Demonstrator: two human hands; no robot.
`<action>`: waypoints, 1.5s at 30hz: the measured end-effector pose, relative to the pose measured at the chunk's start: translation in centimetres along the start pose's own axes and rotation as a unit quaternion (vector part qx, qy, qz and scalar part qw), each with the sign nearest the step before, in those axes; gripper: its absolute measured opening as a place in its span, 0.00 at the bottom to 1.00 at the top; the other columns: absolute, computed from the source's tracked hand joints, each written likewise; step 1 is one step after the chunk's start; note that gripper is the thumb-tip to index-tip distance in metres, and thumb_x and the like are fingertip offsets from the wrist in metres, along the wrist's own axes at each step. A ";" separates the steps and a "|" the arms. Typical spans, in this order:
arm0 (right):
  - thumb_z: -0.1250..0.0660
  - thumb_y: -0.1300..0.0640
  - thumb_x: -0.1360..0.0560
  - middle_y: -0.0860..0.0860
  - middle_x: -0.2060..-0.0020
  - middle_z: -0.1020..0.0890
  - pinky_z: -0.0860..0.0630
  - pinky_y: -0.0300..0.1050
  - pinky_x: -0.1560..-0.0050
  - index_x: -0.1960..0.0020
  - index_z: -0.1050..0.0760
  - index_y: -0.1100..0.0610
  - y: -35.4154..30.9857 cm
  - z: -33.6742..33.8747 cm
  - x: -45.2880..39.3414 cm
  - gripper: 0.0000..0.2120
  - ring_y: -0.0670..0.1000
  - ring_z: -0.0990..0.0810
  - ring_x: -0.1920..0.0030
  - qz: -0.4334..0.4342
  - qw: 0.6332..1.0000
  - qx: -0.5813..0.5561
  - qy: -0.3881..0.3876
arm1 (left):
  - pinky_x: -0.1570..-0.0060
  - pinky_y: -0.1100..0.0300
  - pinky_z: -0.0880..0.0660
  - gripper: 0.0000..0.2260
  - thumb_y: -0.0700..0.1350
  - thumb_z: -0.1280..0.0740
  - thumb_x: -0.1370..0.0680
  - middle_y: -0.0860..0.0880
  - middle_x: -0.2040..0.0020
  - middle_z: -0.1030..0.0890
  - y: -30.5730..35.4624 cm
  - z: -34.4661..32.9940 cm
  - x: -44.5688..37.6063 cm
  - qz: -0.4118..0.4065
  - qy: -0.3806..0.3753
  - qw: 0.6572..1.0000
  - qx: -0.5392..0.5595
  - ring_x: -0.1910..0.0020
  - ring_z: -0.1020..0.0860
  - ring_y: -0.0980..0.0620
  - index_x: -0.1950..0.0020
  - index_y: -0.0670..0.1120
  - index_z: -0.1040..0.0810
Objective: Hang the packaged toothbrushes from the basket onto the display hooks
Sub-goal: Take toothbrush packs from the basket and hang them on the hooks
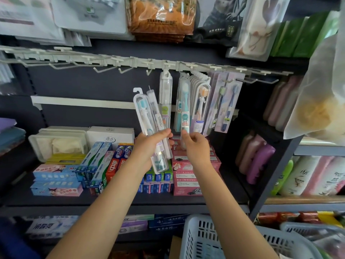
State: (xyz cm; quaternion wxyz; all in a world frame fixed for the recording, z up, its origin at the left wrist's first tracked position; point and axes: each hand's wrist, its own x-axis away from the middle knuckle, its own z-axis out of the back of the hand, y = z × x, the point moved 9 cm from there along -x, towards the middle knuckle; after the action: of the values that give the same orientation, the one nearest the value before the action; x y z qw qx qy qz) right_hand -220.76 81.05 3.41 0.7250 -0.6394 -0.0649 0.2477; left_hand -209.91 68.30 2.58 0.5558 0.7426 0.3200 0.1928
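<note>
Gripping toothbrush packs (149,126), the left hand (147,146); right hand (196,146) apparently pinching a hanging pack (184,116).

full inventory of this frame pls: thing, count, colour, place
held toothbrush packs: two or three, clear with blue and white brushes, in the left hand
teal toothbrush pack: one, clear and teal, on a hook, bottom pinched by the right hand
hung toothbrush packs: several, clear, orange, pink and lilac, on the middle hooks
display hooks: a row, white, on the rail, left ones bare
toothpaste boxes: many, blue, green, red and pink, on the shelf below
baskets: two, pale grey, bottom right
bottles: several, pink and purple, right shelves
bagged goods: several, brown, white and green, top
left hand: one, grips packs
right hand: one, pinches pack
</note>
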 end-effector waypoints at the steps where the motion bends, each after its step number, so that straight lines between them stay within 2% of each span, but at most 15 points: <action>1: 0.35 0.47 0.18 0.47 0.65 0.22 0.31 0.36 0.66 0.52 0.23 0.60 0.1 0.0 -0.2 0.16 0.43 0.24 0.65 0.002 1.000 0.006 0.002 | 0.39 0.38 0.23 0.14 0.46 0.23 0.27 0.47 0.54 0.13 -0.1 -0.1 -0.1 0.001 0.003 1.000 -0.001 0.50 0.16 0.45 0.42 0.49 0.17; 4: 0.33 0.46 0.20 0.49 0.62 0.20 0.30 0.39 0.63 0.51 0.22 0.61 0.3 0.0 -0.8 0.17 0.46 0.23 0.63 -0.009 1.000 0.005 0.014 | 0.48 0.44 0.19 0.14 0.43 0.25 0.25 0.47 0.56 0.13 -0.4 -0.2 -0.4 0.006 0.006 1.000 0.008 0.57 0.15 0.47 0.39 0.46 0.18; 7: 0.33 0.46 0.20 0.49 0.64 0.20 0.30 0.39 0.63 0.52 0.22 0.61 0.8 -0.3 -1.6 0.17 0.45 0.24 0.64 -0.034 0.999 -0.006 0.011 | 0.50 0.46 0.18 0.13 0.43 0.25 0.24 0.47 0.56 0.13 -0.7 -0.3 -0.6 0.012 0.009 1.000 0.005 0.57 0.15 0.47 0.41 0.45 0.19; 12: 0.34 0.48 0.19 0.50 0.62 0.20 0.29 0.30 0.72 0.48 0.22 0.63 0.9 -1.0 -2.0 0.17 0.44 0.23 0.67 -0.086 0.993 -0.076 -0.018 | 0.55 0.49 0.18 0.09 0.41 0.27 0.23 0.47 0.57 0.13 -0.9 -0.2 -1.0 0.015 0.012 1.000 0.006 0.59 0.15 0.48 0.43 0.44 0.18; 14: 0.33 0.47 0.19 0.52 0.60 0.16 0.20 0.36 0.62 0.44 0.23 0.66 1.4 -1.7 -1.7 0.20 0.46 0.16 0.66 -0.122 0.985 -0.119 -0.037 | 0.59 0.52 0.18 0.07 0.41 0.27 0.22 0.48 0.58 0.13 -0.9 -0.4 -1.0 0.016 0.007 1.000 0.006 0.60 0.15 0.48 0.45 0.46 0.18; 16: 0.32 0.48 0.20 0.59 0.56 0.14 0.15 0.49 0.53 0.37 0.26 0.67 2.4 -2.3 -1.4 0.23 0.55 0.13 0.59 -0.160 0.972 -0.165 -0.049 | 0.61 0.54 0.18 0.07 0.40 0.28 0.22 0.47 0.57 0.13 -1.0 -0.5 -1.1 0.020 0.005 1.000 0.004 0.59 0.14 0.48 0.45 0.46 0.19; 18: 0.31 0.50 0.20 0.61 0.53 0.15 0.15 0.48 0.59 0.35 0.29 0.65 3.1 -2.5 -1.0 0.22 0.57 0.13 0.60 -0.186 0.963 -0.188 -0.060 | 0.58 0.52 0.17 0.09 0.40 0.27 0.23 0.46 0.57 0.13 -1.0 -0.4 -1.1 0.021 0.008 1.000 0.002 0.58 0.14 0.47 0.44 0.45 0.18; 21: 0.30 0.51 0.20 0.61 0.49 0.17 0.16 0.46 0.64 0.38 0.28 0.63 3.9 -2.4 -0.7 0.19 0.56 0.14 0.63 -0.196 0.961 -0.179 -0.074 | 0.43 0.43 0.20 0.13 0.43 0.21 0.28 0.47 0.54 0.13 -1.0 -0.1 -1.0 0.020 0.018 1.000 -0.015 0.51 0.15 0.45 0.45 0.48 0.17; 23: 0.31 0.52 0.19 0.60 0.49 0.17 0.17 0.48 0.63 0.40 0.27 0.62 3.7 -2.2 -0.4 0.15 0.55 0.15 0.64 -0.184 0.966 -0.163 -0.082 | 0.44 0.46 0.20 0.14 0.42 0.22 0.28 0.49 0.54 0.13 -0.8 -0.3 -0.8 0.011 0.010 1.000 -0.023 0.53 0.15 0.47 0.44 0.47 0.17; 26: 0.34 0.51 0.18 0.55 0.57 0.18 0.21 0.47 0.62 0.45 0.22 0.61 2.3 -1.6 0.1 0.13 0.51 0.20 0.65 -0.134 0.977 -0.138 -0.093 | 0.46 0.49 0.19 0.12 0.39 0.24 0.26 0.48 0.53 0.13 -0.3 -0.5 -0.3 -0.008 0.011 0.999 -0.029 0.52 0.14 0.49 0.44 0.48 0.17; 31: 0.31 0.46 0.21 0.53 0.55 0.16 0.20 0.56 0.45 0.46 0.20 0.59 -0.3 -1.9 1.6 0.16 0.52 0.18 0.56 -0.043 0.979 -0.120 -0.159 | 0.42 0.45 0.20 0.12 0.39 0.23 0.27 0.46 0.50 0.13 0.5 -0.4 0.4 -0.028 0.021 0.998 -0.043 0.48 0.15 0.46 0.46 0.50 0.17; 36: 0.26 0.51 0.24 0.61 0.50 0.16 0.21 0.59 0.47 0.46 0.20 0.56 -0.7 -1.8 2.8 0.11 0.53 0.19 0.55 -0.003 0.977 -0.097 -0.188 | 0.49 0.48 0.18 0.11 0.38 0.24 0.26 0.44 0.51 0.13 0.9 0.0 1.4 -0.026 0.023 0.999 -0.034 0.49 0.15 0.44 0.45 0.47 0.17; 40: 0.27 0.54 0.23 0.54 0.56 0.16 0.22 0.51 0.49 0.49 0.18 0.55 -1.1 -1.7 3.6 0.05 0.50 0.19 0.56 0.012 0.975 -0.101 -0.200 | 0.45 0.45 0.18 0.14 0.39 0.23 0.28 0.45 0.49 0.13 1.0 0.0 2.1 -0.024 0.019 0.999 -0.042 0.49 0.14 0.45 0.43 0.46 0.17; 43: 0.30 0.55 0.21 0.54 0.52 0.14 0.21 0.56 0.43 0.46 0.18 0.57 -0.9 -1.7 3.8 0.06 0.55 0.17 0.51 0.013 0.971 -0.119 -0.209 | 0.48 0.48 0.18 0.14 0.39 0.24 0.27 0.46 0.49 0.13 1.4 -0.5 2.8 -0.033 0.005 0.998 -0.047 0.49 0.14 0.47 0.42 0.47 0.17; 45: 0.34 0.58 0.18 0.55 0.51 0.15 0.19 0.55 0.46 0.43 0.20 0.59 -0.9 -1.7 4.1 0.08 0.55 0.17 0.52 0.010 0.965 -0.136 -0.223 | 0.50 0.50 0.18 0.14 0.40 0.24 0.26 0.46 0.50 0.13 1.5 -0.8 3.2 -0.036 -0.001 0.998 -0.054 0.50 0.14 0.48 0.42 0.49 0.17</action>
State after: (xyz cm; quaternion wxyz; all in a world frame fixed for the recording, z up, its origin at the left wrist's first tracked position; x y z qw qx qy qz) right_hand -216.21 81.32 3.10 0.5955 -0.6615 -0.2515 0.3802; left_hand -207.74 70.77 4.04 0.6023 0.6996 0.3350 0.1885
